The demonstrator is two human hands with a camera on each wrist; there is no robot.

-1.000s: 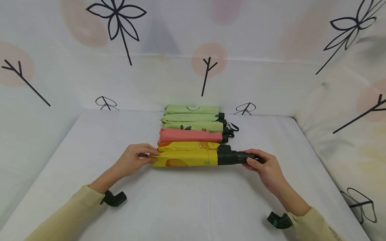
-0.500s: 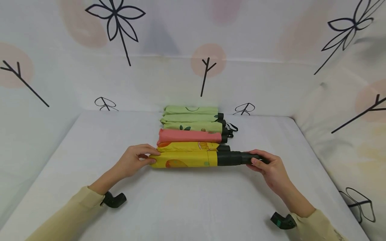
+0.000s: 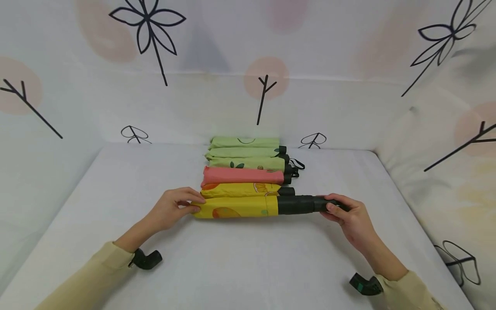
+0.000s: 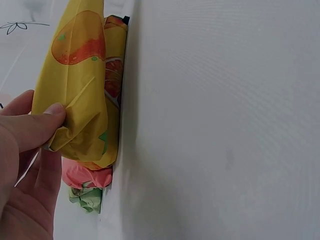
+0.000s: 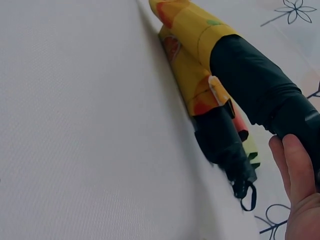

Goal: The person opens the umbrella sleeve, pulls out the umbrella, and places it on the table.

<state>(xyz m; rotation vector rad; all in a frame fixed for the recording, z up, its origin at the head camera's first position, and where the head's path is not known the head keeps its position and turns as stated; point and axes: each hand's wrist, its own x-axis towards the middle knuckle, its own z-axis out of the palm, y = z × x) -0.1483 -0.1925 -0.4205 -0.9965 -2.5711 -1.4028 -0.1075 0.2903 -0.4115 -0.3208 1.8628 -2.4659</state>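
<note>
Clearly, the left hand (image 3: 172,207) pinches one end of a folded yellow umbrella with orange-fruit print (image 3: 240,207) — the right hand (image 3: 350,215) grips its black handle (image 3: 296,205) — just in front of a second yellow fruit-printed umbrella (image 3: 236,189) on the white table (image 3: 248,262).

Cannot make out any readable text, label, brand, number or sign.
</note>
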